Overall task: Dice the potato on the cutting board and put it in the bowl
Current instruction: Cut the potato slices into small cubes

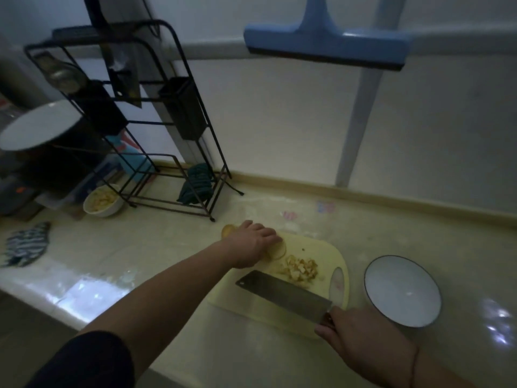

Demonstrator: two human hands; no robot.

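Pale yellow potato (275,251), the uncut remainder, lies near the far-left part of the cutting board (321,247), at about 10 o'clock from the board's middle. We cover it with our left hand (251,246), fingers curled over its top and pressed close together, we judge to keep it from rolling under the next cut.

At 3 o'clock from the potato sits a heap of diced potato (300,268), pushed aside so the cutting spot stays free. The cleaver (282,294) lies low across the near side of the board, at 6 o'clock from the heap; whether its blade touches the board we cannot tell. Our right hand (361,340) wraps the handle, fingers closed round it.

The bowl (402,291) stands at 3 o'clock from the board, just beside it and with nothing in it, we judge within easy reach for scraping the dice across.

Farther off, at 10 o'clock, 1 smaller white bowl (103,204) holds pale chunks beside a black wire rack (156,121).
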